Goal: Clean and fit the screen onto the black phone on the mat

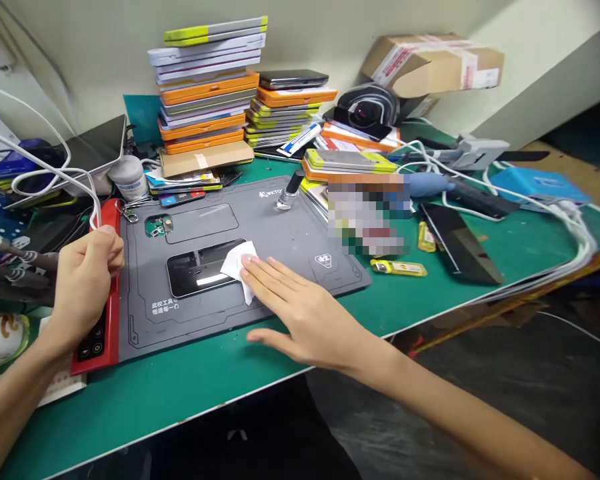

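Phone [203, 268] lies flat on grey mat [280, 227], worktop left-centre; glass likely slick, fragile, best gripped by its edges. Right hand [300, 313] fingers flat, together, pressing white wipe [237, 265]. Left hand [85, 280] fingers curled on white cable [55, 173].

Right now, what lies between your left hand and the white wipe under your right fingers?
In the head view, between the left hand and the white wipe lie the red edge of the grey mat and the glossy black phone.

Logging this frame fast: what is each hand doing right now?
Left hand: closed, gripping the white cable.
Right hand: open and flat, fingertips pressing a white wipe on the phone.
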`<state>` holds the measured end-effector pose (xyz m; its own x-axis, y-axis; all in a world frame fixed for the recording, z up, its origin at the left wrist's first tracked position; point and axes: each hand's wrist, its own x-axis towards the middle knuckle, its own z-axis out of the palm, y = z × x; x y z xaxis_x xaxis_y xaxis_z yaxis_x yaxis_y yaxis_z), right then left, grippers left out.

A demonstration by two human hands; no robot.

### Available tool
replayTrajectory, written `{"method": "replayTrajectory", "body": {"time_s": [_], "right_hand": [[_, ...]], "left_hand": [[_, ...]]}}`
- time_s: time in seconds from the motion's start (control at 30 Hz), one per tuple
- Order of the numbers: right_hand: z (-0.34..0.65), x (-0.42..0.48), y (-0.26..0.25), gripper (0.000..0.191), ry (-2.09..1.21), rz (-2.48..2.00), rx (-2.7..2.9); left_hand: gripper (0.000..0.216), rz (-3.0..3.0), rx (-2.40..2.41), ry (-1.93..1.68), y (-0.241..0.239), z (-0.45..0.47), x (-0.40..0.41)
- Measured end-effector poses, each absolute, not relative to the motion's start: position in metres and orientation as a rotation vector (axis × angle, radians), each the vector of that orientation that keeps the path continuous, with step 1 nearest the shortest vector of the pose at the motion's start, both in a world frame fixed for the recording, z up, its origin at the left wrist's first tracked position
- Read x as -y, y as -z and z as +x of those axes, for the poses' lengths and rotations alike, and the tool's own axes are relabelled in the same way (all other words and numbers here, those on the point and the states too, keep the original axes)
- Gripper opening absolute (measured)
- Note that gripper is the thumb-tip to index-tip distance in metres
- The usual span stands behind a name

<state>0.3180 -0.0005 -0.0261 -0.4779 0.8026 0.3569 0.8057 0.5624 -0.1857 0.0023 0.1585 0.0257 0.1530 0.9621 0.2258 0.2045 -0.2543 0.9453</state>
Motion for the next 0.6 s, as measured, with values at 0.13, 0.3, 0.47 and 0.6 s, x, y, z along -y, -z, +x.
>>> {"method": "replayTrajectory", "body": {"time_s": [0.13,0.3,0.47,0.6], "right_hand": [[0.318,-0.032,0.024,0.092,-0.109,-1.378,2.385],[0.317,-0.061,0.02,0.099,-0.205,-1.41,2.404],[0.315,-0.022,0.025,0.094,-0.155,-1.346,2.391],[0.314,-0.011,0.028,0.089,-0.17,-1.325,2.396]], "left_hand": [[0.049,1.59,-1.083,-1.232,-0.026,0.004,-0.161],[0.048,1.534,-1.052,-1.254,-0.029,0.007,-0.162],[0.05,1.523,-1.06,-1.247,-0.027,0.005,-0.16],[0.049,1.511,-1.066,-1.227,-0.027,0.004,-0.16]]}}
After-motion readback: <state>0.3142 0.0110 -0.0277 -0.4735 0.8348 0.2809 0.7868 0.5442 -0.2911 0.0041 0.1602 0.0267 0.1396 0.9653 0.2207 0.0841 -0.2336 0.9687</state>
